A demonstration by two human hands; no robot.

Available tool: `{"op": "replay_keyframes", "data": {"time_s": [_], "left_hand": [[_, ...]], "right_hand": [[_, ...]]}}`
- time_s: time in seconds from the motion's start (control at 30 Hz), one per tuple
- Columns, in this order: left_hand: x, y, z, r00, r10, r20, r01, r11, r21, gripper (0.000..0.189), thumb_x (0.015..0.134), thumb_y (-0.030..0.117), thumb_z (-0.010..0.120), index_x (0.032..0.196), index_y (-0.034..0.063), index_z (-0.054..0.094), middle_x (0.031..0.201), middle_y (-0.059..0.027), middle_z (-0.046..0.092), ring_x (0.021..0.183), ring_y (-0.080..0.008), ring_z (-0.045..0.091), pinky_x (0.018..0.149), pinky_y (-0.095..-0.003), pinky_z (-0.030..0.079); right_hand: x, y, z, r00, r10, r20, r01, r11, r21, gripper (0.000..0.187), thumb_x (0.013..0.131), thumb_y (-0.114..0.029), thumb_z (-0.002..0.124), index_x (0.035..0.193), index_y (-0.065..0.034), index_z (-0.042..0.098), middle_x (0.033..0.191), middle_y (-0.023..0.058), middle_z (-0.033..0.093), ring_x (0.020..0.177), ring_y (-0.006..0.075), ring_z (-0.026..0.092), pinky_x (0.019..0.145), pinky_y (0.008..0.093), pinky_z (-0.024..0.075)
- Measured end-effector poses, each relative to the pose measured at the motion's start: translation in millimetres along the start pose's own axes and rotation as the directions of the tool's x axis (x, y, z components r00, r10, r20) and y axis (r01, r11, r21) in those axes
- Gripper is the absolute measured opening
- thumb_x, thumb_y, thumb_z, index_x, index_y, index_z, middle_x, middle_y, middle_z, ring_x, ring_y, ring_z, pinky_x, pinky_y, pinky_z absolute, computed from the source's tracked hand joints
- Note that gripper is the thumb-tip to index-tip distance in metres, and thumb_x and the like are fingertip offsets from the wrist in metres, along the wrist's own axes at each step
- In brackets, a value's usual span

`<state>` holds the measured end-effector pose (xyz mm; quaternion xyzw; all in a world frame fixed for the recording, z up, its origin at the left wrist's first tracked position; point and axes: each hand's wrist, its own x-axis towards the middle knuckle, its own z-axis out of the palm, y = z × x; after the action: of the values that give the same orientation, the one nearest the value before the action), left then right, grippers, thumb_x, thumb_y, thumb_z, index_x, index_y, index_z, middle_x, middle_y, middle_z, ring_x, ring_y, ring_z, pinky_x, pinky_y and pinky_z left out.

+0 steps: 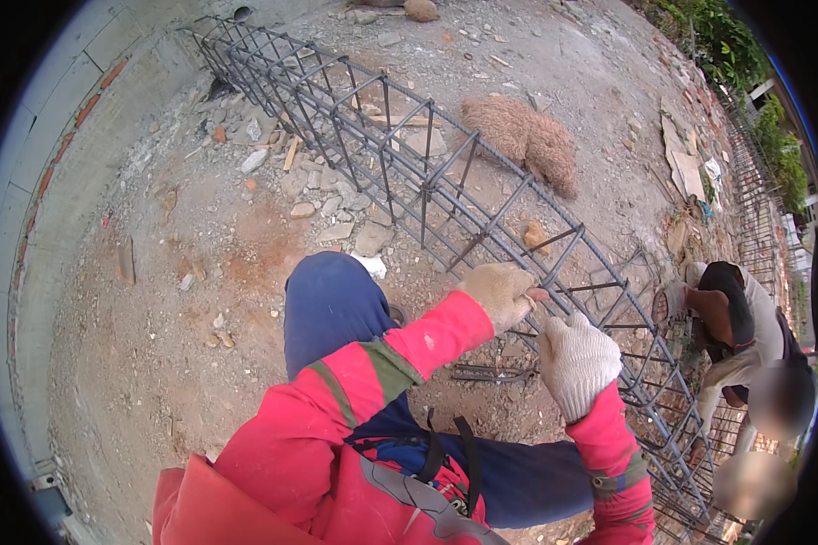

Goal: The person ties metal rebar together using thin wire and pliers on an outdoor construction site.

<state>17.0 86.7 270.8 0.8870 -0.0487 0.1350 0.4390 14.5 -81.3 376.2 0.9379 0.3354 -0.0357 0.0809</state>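
A long rebar cage (428,184) of steel bars and square stirrups runs diagonally from upper left to lower right. My left hand (501,294), in a cream knit glove, is at the near side of the cage beside a stirrup, with a bare fingertip showing. Close to it on the right, my right hand (579,361), in a knit glove, has curled fingers at the same stretch of bars. Whether either hand grips a bar or a thin wire cannot be made out. Below the hands, a dark metal tool or bar piece (494,373) lies on the ground.
A person (750,340) bends over more rebar at the right. Beyond the cage lies a brown shaggy bundle (521,139). Stones and broken rubble (371,238) lie beneath and beside the cage. A block wall (61,102) stands at the left.
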Motion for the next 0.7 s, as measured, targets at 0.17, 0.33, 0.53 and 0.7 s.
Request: {"op": "replay_keyframes", "data": {"time_s": [0.17, 0.33, 0.53, 0.7], "left_hand": [[-1.4, -6.6, -10.1, 0.992, -0.112, 0.054, 0.115, 0.992, -0.050, 0.031, 0.089, 0.035, 0.064, 0.080, 0.0056, 0.065, 0.080, -0.0196, 0.065, 0.082, -0.0407, 0.064, 0.073, -0.0515, 0.048], [-5.4, -3.7, 6.2, 0.996, -0.079, 0.044, 0.080, 0.996, -0.032, 0.027, 0.087, 0.033, 0.064, 0.083, 0.0064, 0.066, 0.085, -0.0182, 0.067, 0.084, -0.0388, 0.066, 0.074, -0.0495, 0.051], [-8.6, -5.7, -8.0, 0.992, -0.122, 0.005, 0.123, 0.992, -0.023, 0.022, 0.085, 0.029, 0.063, 0.086, 0.0064, 0.066, 0.088, -0.0180, 0.068, 0.087, -0.0380, 0.067, 0.077, -0.0490, 0.052], [-10.3, -5.4, -18.9, 0.986, -0.159, 0.053, 0.161, 0.987, -0.027, 0.023, 0.085, 0.027, 0.062, 0.087, 0.0043, 0.066, 0.090, -0.0190, 0.068, 0.090, -0.0380, 0.067, 0.080, -0.0489, 0.052]], "right_hand": [[33.7, -0.4, -14.7, 0.983, -0.026, -0.184, 0.027, 1.000, 0.000, 0.028, 0.081, -0.028, 0.073, 0.098, -0.0072, 0.064, 0.087, 0.0145, 0.062, 0.077, 0.0341, 0.066, 0.066, 0.0442, 0.0518], [53.9, 9.9, 27.8, 0.990, 0.069, -0.125, -0.063, 0.996, 0.056, 0.036, 0.085, -0.039, 0.071, 0.082, -0.0043, 0.063, 0.079, 0.0202, 0.065, 0.071, 0.0394, 0.066, 0.062, 0.0477, 0.0508], [73.4, 12.5, 38.1, 0.998, -0.019, -0.068, 0.038, 0.957, 0.288, 0.035, 0.086, -0.039, 0.068, 0.080, -0.0046, 0.065, 0.074, 0.0199, 0.066, 0.075, 0.0404, 0.066, 0.065, 0.0480, 0.0515], [74.9, 6.0, 49.2, 0.992, -0.026, -0.120, 0.051, 0.977, 0.208, 0.038, 0.088, -0.041, 0.065, 0.084, -0.0032, 0.066, 0.076, 0.0212, 0.066, 0.076, 0.0416, 0.066, 0.066, 0.0490, 0.0519]]}}
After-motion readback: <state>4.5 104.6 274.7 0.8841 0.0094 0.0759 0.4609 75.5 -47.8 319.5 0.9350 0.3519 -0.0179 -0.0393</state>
